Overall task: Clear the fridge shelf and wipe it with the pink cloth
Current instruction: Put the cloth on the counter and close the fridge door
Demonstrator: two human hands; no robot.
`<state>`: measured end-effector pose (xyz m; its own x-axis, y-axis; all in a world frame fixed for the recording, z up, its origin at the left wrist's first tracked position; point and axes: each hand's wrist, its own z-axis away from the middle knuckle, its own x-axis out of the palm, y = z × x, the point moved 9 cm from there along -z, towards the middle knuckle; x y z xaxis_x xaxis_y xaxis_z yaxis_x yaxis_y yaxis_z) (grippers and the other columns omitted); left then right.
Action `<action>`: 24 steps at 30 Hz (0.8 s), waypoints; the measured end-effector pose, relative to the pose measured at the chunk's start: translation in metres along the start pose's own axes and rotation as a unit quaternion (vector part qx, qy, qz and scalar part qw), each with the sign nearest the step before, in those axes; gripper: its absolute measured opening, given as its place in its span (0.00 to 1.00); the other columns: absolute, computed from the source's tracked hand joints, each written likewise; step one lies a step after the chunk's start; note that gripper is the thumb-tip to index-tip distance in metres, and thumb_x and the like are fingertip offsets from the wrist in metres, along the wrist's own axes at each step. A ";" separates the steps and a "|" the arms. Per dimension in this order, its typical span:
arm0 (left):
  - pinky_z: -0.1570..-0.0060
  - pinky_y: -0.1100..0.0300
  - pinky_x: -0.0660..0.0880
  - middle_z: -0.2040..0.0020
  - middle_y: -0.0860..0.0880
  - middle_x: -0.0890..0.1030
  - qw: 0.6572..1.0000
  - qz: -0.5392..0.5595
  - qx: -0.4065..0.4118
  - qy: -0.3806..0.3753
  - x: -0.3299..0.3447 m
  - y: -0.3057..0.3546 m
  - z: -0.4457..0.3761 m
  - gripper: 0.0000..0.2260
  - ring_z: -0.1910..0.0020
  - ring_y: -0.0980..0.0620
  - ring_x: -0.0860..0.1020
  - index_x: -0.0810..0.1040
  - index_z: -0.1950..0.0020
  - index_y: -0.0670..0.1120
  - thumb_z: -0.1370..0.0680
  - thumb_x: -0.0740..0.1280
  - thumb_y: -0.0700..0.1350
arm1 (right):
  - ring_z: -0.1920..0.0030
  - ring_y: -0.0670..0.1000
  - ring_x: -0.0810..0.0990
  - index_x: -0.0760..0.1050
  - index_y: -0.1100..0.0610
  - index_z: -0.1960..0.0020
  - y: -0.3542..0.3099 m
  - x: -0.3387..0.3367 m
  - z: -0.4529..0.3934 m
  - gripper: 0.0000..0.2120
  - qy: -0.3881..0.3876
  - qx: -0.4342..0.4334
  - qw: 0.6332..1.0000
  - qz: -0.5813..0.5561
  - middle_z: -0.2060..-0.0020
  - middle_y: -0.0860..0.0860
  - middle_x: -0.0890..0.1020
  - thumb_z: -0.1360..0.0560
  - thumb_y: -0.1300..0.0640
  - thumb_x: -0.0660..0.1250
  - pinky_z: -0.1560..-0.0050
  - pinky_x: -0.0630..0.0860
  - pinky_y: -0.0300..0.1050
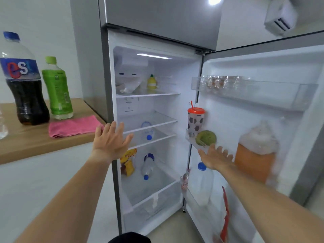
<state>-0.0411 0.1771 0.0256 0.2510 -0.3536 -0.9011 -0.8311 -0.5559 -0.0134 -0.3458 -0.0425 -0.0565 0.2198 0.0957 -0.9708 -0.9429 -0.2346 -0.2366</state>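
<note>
Both the left hand (112,140) and right hand (216,157) are empty, fingers spread wide. The folded pink cloth (74,126) lies left on the wooden counter (52,146). First lift out the clear plastic bottle (147,131) lying on the glass fridge shelf (164,135), then wipe.

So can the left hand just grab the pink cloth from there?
Probably yes. The left hand is open and empty, close beside the pink cloth, which lies uncovered at the counter's edge with nothing between them.

Counter: two bottles (cola (22,81), green (57,88)), one pink cloth (73,126). Fridge shelves: two water bottles (147,131) (147,166).
</note>
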 end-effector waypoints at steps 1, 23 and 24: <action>0.27 0.44 0.59 0.25 0.45 0.65 1.000 -0.004 0.006 0.005 0.000 -0.001 0.002 0.30 0.27 0.44 0.66 0.59 0.22 0.47 0.19 0.49 0.61 | 0.23 0.65 0.57 0.45 0.57 0.19 0.006 -0.001 0.003 0.37 0.005 0.000 1.000 -0.005 0.21 0.62 0.56 0.19 0.36 0.44 0.25 0.54 0.59; 0.25 0.45 0.54 0.21 0.44 0.61 0.999 0.013 0.039 0.010 -0.003 -0.009 0.008 0.28 0.23 0.45 0.62 0.60 0.22 0.44 0.18 0.47 0.57 | 0.24 0.65 0.60 0.49 0.49 0.19 -0.097 0.020 0.030 0.36 0.019 -0.144 0.989 -0.001 0.23 0.66 0.59 0.21 0.35 0.54 0.29 0.64 0.58; 0.24 0.45 0.51 0.20 0.44 0.58 0.999 0.027 0.039 0.007 -0.003 -0.011 0.009 0.28 0.21 0.45 0.58 0.58 0.21 0.44 0.17 0.49 0.57 | 0.23 0.65 0.57 0.48 0.48 0.18 -0.107 0.024 0.032 0.36 0.015 -0.160 0.987 -0.003 0.22 0.65 0.57 0.21 0.34 0.52 0.27 0.60 0.59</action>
<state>-0.0373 0.1910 0.0243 0.2115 -0.3916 -0.8955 -0.8796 -0.4758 0.0004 -0.2475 0.0162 -0.0528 0.2365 0.0704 -0.9691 -0.8157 -0.5276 -0.2374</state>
